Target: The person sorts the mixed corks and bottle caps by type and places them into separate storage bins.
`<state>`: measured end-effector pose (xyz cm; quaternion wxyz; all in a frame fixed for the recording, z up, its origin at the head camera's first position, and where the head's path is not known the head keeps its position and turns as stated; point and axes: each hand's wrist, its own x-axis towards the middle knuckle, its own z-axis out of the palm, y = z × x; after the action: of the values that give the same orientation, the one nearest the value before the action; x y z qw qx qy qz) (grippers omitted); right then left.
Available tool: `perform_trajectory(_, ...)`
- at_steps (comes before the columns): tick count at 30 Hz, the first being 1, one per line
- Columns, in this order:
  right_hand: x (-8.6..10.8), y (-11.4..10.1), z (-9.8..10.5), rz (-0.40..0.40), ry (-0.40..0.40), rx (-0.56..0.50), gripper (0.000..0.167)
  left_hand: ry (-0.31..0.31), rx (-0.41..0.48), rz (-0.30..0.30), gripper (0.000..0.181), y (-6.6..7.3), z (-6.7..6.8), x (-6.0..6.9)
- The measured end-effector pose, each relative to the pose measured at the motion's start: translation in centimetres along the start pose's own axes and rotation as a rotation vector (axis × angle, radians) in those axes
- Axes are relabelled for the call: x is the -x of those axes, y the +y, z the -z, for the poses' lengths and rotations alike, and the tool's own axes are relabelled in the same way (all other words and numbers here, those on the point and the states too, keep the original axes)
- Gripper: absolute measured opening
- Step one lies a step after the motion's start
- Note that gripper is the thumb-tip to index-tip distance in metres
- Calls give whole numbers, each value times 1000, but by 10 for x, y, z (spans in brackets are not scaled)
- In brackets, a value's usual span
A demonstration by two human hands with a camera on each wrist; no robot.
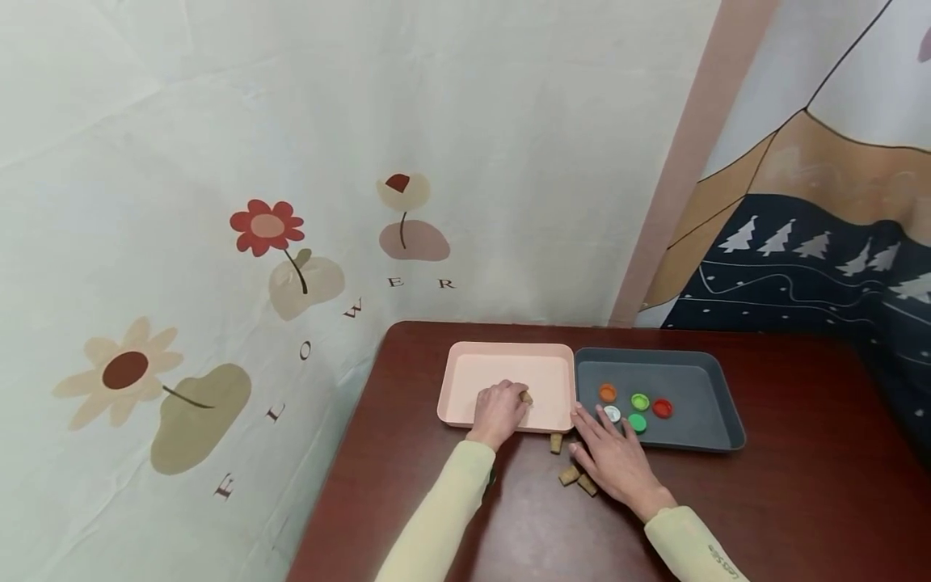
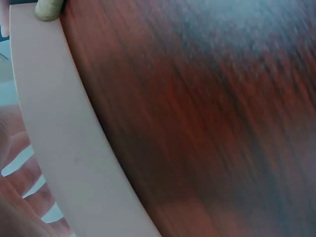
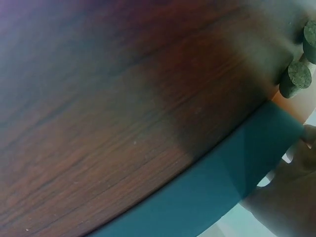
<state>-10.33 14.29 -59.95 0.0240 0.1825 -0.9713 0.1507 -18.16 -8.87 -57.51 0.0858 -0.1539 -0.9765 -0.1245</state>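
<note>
In the head view my left hand [image 1: 498, 414] is over the pink tray [image 1: 509, 349], its fingertips pinching a cork [image 1: 526, 397]. My right hand [image 1: 613, 457] lies with spread fingers across the near left edge of the dark tray [image 1: 716, 404], fingertips close to a white cap [image 1: 612, 414]. A cork [image 1: 556, 443] stands out at the pink tray's near edge; two more corks [image 1: 570, 475] [image 1: 587, 484] are on the table left of my right hand. The left wrist view shows my left hand [image 2: 24, 182] behind the tray wall [image 2: 64, 113].
Orange [image 1: 607, 393], lime [image 1: 640, 402], red [image 1: 662, 407] and green [image 1: 637, 423] caps lie in the dark tray. Both trays sit side by side on the brown table [image 1: 800, 485], with a printed curtain [image 1: 545, 162] behind.
</note>
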Motion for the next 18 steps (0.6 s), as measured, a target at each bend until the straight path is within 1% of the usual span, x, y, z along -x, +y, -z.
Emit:
perform_trajectory(3,0,0,-1,-5,0,4,61,-37,-3,16,28,2,-2,1)
perform_trajectory(7,0,-2,-2,-3,2,-3,60,-65,33,58,39,-1,5,6)
perform_trajectory(10,0,-3,-2,-5,2,-4,60,-54,90,93,48,-5,12,12)
perform_trajectory(13,0,-3,-2,-5,2,-3,61,-27,117,129,56,-13,18,18)
perform_trajectory(18,1,0,-3,-8,0,-2,61,30,104,172,69,-31,25,30)
